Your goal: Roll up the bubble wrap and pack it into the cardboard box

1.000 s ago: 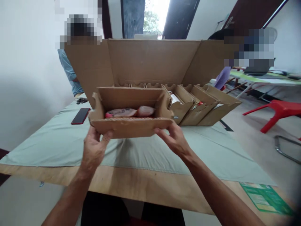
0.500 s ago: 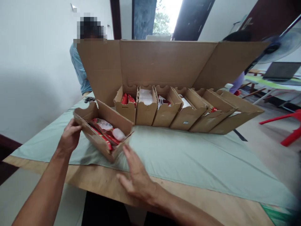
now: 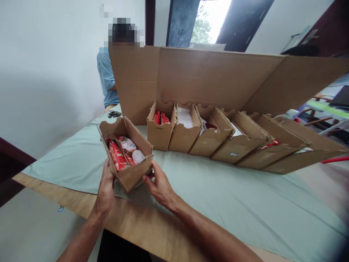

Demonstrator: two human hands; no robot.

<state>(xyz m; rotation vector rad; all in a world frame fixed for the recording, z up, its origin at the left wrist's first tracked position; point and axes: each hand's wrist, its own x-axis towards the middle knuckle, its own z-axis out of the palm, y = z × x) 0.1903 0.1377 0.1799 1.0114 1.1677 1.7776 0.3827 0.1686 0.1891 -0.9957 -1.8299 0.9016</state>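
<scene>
The near end of a small cardboard tray (image 3: pixel 128 160) is held between both hands: the left hand (image 3: pixel 106 189) is closed on its left near corner, with the grip taken around the lower wall, and the right hand (image 3: pixel 159 185) is pressed against its right near corner, fingers (image 3: pixel 148 177) curled onto the cardboard. The tray is seen on the left part of the tabletop (image 3: pixel 81 203), resting on a pale green cloth (image 3: pixel 218 196) and turned at an angle, its near end towards the hands. Red packets (image 3: pixel 117 158) and a clear wrapped item (image 3: pixel 137 156) are packed inside it.

Behind the tray, near the far left edge of the cloth, a small dark object (image 3: pixel 114 114) is noted; what it is cannot be told. A person in a blue shirt (image 3: pixel 107 80) is seen beyond that edge.

To the right of the held tray, a row of similar trays (image 3: pixel 218 138) is lined up side by side, touching one another, inside a large open carton (image 3: pixel 218 80) whose flaps are raised behind them. Red packets (image 3: pixel 159 117) are visible in the leftmost tray of the row, and a clear wrapped item (image 3: pixel 184 115) in the next. The contents of the trays further right are mostly hidden.
</scene>
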